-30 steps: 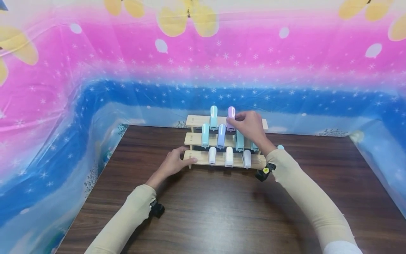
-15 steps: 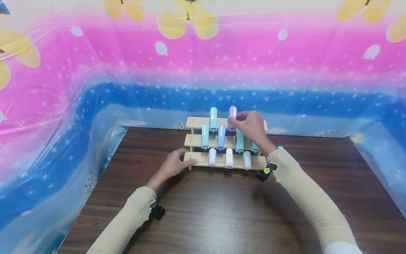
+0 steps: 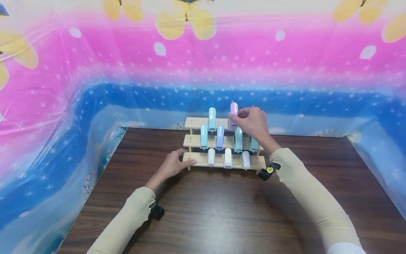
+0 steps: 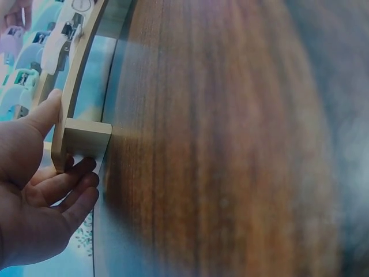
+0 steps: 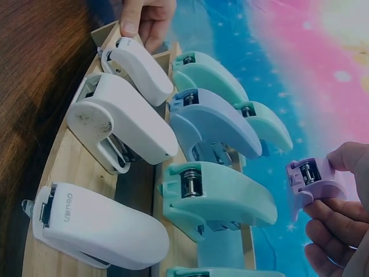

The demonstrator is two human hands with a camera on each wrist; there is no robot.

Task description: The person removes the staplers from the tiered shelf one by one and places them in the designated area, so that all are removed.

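A lilac stapler point(image 3: 234, 108) is pinched between the thumb and fingers of my right hand point(image 3: 254, 123), above the top step of a three-step wooden rack point(image 3: 196, 140). In the right wrist view this lilac stapler point(image 5: 323, 186) shows apart from the staplers around it. My left hand point(image 3: 172, 164) grips the left end of the rack's lowest step, thumb on top and fingers beneath, as the left wrist view shows. A mint stapler point(image 3: 212, 119) stands on the top step, left of the lilac one.
The middle step carries a blue stapler point(image 3: 220, 137) and several mint staplers point(image 3: 238, 140). Three white staplers point(image 3: 228, 158) stand along the lowest step. The rack stands toward the back of a dark wooden table point(image 3: 215, 211), before a printed cloth backdrop point(image 3: 127, 70).
My right hand has raised the lilac stapler slightly and shifted it a little to the right, off the top step. My left hand keeps its hold on the rack.
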